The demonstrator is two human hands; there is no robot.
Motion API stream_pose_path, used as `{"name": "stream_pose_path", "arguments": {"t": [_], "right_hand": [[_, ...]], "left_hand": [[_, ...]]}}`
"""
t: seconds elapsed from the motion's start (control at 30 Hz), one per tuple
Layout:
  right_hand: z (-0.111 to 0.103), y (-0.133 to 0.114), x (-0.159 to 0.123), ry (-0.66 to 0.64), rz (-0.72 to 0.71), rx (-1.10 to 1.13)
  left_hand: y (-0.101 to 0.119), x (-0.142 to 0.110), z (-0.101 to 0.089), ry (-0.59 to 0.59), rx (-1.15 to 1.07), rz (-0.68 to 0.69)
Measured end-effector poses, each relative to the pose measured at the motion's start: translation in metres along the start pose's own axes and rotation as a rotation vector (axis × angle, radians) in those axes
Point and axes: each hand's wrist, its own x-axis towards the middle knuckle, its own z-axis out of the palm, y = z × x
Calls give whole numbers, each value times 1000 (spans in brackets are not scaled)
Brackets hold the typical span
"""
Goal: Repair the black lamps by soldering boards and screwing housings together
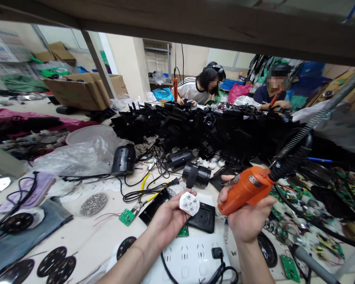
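Observation:
My left hand (170,219) pinches a small white LED module (189,204) with several clear lenses, tilted up toward me. Thin red wires run down from it toward a green circuit board (183,231). In my right hand (250,221) is an orange electric screwdriver (245,190), its cable end up to the right on a coiled spring. The tool's tip is hidden behind my hand. Below the LED module lies a black plastic casing (202,217). Yellow-handled pliers (140,203) rest to the left, their jaws close to another green circuit board (126,217).
A white power strip (192,258) lies in front of me, with a plug in it. Left are a dish of screws (94,204) and black discs (51,261). Black housings (195,130) pile up behind; circuit boards (343,185) crowd the right. Two people sit across. A shelf hangs overhead.

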Motion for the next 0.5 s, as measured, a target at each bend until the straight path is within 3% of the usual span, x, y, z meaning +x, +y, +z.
{"name": "stream_pose_path", "arguments": {"t": [0.5], "right_hand": [[0,1,-9,-37,-39,-34]], "left_hand": [[-3,-1,-1,-28,-27,8]]}}
